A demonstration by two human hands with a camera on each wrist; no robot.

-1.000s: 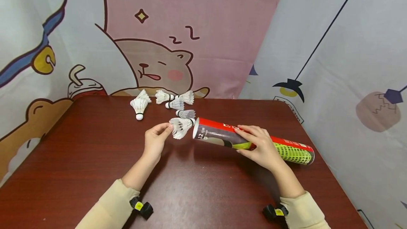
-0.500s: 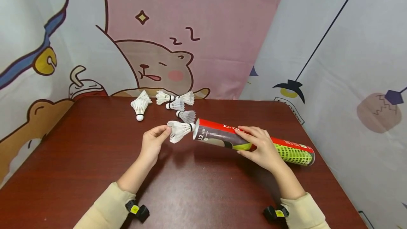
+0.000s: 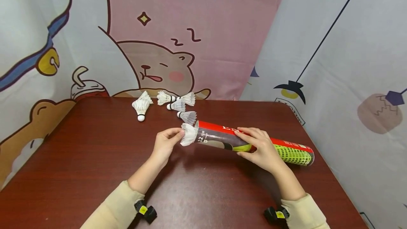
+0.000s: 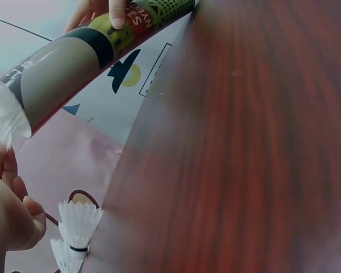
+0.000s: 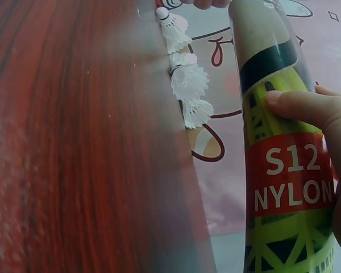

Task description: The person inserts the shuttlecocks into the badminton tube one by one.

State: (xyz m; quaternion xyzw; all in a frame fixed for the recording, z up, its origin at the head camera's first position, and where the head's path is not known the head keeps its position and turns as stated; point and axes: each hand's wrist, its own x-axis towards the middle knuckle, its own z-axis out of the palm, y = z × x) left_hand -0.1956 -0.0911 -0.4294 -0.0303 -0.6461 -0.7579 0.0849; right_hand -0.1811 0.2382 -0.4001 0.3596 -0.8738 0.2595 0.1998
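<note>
My left hand (image 3: 166, 145) pinches a white shuttlecock (image 3: 189, 134) by the edge of its skirt. The shuttlecock's cork end is hidden inside the mouth of a shuttlecock tube (image 3: 219, 136), and its skirt sticks out to the left. My right hand (image 3: 260, 147) grips the tube round its middle, thumb on the near side. The tube lies tilted, its open end raised to the left and its far end low at the right. In the right wrist view the thumb presses on the tube (image 5: 287, 170) just above a red band lettered S12 NYLON.
Several shuttlecocks lie at the back of the brown table (image 3: 111, 172). A shuttlecock (image 3: 187, 116) rests just behind the tube's mouth, and overlapping ones (image 3: 141, 106) sit further left. A printed cloth (image 3: 222, 45) hangs behind the table.
My left hand has moved right with the shuttlecock. Its cork end, outside the tube's mouth before, is now inside. My right hand and the tube have hardly moved.
</note>
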